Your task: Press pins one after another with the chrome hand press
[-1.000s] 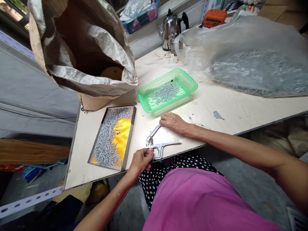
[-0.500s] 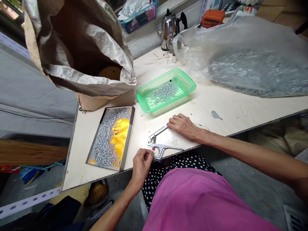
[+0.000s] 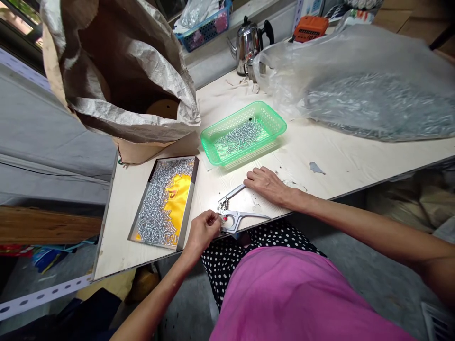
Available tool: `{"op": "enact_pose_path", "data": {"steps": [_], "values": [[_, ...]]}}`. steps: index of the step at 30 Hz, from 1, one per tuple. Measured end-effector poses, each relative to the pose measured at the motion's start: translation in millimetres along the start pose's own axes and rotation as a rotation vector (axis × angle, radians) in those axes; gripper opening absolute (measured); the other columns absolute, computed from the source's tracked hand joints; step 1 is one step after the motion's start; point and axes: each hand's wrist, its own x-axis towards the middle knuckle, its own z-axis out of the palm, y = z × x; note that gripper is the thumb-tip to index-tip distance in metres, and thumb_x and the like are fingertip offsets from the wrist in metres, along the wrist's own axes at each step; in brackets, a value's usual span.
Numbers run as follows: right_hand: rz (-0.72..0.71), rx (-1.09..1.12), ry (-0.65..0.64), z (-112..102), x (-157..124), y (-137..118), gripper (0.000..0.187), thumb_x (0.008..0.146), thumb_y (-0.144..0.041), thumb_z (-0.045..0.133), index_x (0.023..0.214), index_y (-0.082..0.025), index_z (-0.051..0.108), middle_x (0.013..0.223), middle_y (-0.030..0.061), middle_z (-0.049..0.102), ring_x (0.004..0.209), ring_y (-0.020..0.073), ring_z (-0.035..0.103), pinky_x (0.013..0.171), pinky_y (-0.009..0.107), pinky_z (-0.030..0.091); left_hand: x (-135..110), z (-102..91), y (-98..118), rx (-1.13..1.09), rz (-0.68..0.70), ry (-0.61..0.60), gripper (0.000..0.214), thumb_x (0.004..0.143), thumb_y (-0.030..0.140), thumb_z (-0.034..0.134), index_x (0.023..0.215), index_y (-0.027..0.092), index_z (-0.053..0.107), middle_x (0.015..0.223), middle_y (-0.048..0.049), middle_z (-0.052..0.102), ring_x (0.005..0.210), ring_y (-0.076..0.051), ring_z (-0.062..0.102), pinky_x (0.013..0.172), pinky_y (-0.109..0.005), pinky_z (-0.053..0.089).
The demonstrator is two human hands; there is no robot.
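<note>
A hand press tool [image 3: 236, 218] of grey metal, with a spring and a red tip, sits at the table's front edge. My right hand [image 3: 266, 183] is closed round the end of its raised lever [image 3: 232, 193]. Just left of the tool's red tip, my left hand [image 3: 204, 229] has thumb and fingers pinched together; anything between them is too small to make out. Beside that hand lies a shallow tray [image 3: 185, 214] with many small metal pins [image 3: 153, 213] over a yellow lining [image 3: 179, 199]. Behind the tool, a green basket [image 3: 222, 160] holds more pins [image 3: 241, 135].
A large open sack [image 3: 142, 128] stands at the back left. On the right lies a clear plastic bag [image 3: 373, 104] full of metal pieces. A steel kettle [image 3: 248, 45] and an orange case [image 3: 310, 29] are at the back. A grey scrap [image 3: 316, 167] lies on the table [image 3: 341, 163].
My left hand has moved slightly left and up along the tool's side, still pinched. My right hand keeps its hold on the lever. The whole view has shifted a little.
</note>
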Motion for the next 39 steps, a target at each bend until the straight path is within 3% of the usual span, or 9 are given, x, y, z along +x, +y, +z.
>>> {"op": "enact_pose_path", "data": {"steps": [5,14,21,26,29,32,33,36,39], "values": [[-0.011,0.003,0.044,-4,-5,-1,0.022,0.097,-0.012,0.043,0.087,-0.017,0.062,0.086,0.0066,0.061,0.082,0.0212,0.043,0.070,0.034,0.023,-1,-8.6,8,0.342,0.155,-0.091,0.015,0.076,0.022,0.053,0.066,0.017,0.062,0.062,-0.0003,0.059,0.059,-0.013,0.050,0.057,-0.023,0.029],[-0.010,-0.038,0.142,-36,-10,-7,0.030,0.100,-0.015,0.036,0.091,-0.020,0.064,0.084,0.0053,0.063,0.081,0.0218,0.040,0.071,0.036,0.022,10,-18.0,9,0.333,0.169,-0.197,0.016,0.076,0.022,0.057,0.063,0.016,0.065,0.057,0.0017,0.056,0.054,-0.010,0.046,0.054,-0.022,0.028],[0.007,-0.020,0.130,-32,-11,-5,0.029,0.099,-0.015,0.037,0.090,-0.021,0.064,0.084,0.0053,0.063,0.080,0.0217,0.041,0.071,0.036,0.023,7,-13.5,11,0.416,0.205,-0.173,0.019,0.077,0.022,0.055,0.061,0.016,0.064,0.057,0.0006,0.055,0.054,-0.011,0.044,0.055,-0.023,0.026],[0.032,0.037,0.107,-15,-8,-4,0.025,0.098,-0.014,0.041,0.087,-0.019,0.063,0.085,0.0063,0.063,0.082,0.0218,0.043,0.071,0.037,0.023,6,-3.6,8,0.353,0.091,-0.148,0.023,0.077,0.021,0.053,0.056,0.015,0.060,0.055,0.0020,0.051,0.054,-0.010,0.045,0.054,-0.022,0.027],[0.055,0.091,0.065,-5,-7,-4,0.023,0.096,-0.014,0.044,0.086,-0.019,0.064,0.086,0.0069,0.064,0.085,0.0224,0.044,0.072,0.037,0.024,9,-2.4,7,0.259,-0.052,-0.176,0.020,0.077,0.024,0.055,0.060,0.015,0.062,0.049,0.0040,0.049,0.049,-0.010,0.046,0.049,-0.020,0.030],[0.083,0.192,0.038,-4,-10,-5,0.015,0.094,-0.027,0.053,0.093,-0.018,0.066,0.091,0.0083,0.066,0.095,0.0253,0.047,0.078,0.038,0.027,13,-3.8,7,0.137,-0.215,-0.235,0.016,0.076,0.027,0.059,0.067,0.015,0.065,0.047,0.0052,0.050,0.042,-0.009,0.047,0.044,-0.019,0.035],[0.083,0.229,0.036,-6,-13,-6,0.022,0.093,-0.036,0.057,0.100,-0.017,0.065,0.095,0.0093,0.066,0.101,0.0273,0.047,0.082,0.040,0.028,14,-4.4,7,0.098,-0.259,-0.255,0.016,0.075,0.028,0.060,0.069,0.015,0.065,0.046,0.0054,0.051,0.040,-0.009,0.046,0.043,-0.019,0.036],[0.054,0.322,0.019,-15,-25,-11,0.070,0.081,-0.065,0.060,0.128,-0.013,0.054,0.118,0.0153,0.062,0.118,0.0343,0.043,0.096,0.049,0.028,18,-5.6,6,0.000,-0.326,-0.308,0.016,0.075,0.029,0.064,0.069,0.015,0.063,0.043,0.0063,0.050,0.036,-0.008,0.045,0.040,-0.019,0.039],[0.036,0.344,-0.038,-21,-36,-17,0.098,0.072,-0.075,0.061,0.143,-0.011,0.038,0.138,0.0210,0.050,0.128,0.0388,0.037,0.103,0.060,0.023,19,-5.8,6,-0.035,-0.326,-0.330,0.016,0.076,0.028,0.065,0.068,0.015,0.061,0.042,0.0069,0.049,0.035,-0.008,0.044,0.039,-0.019,0.039]]}}
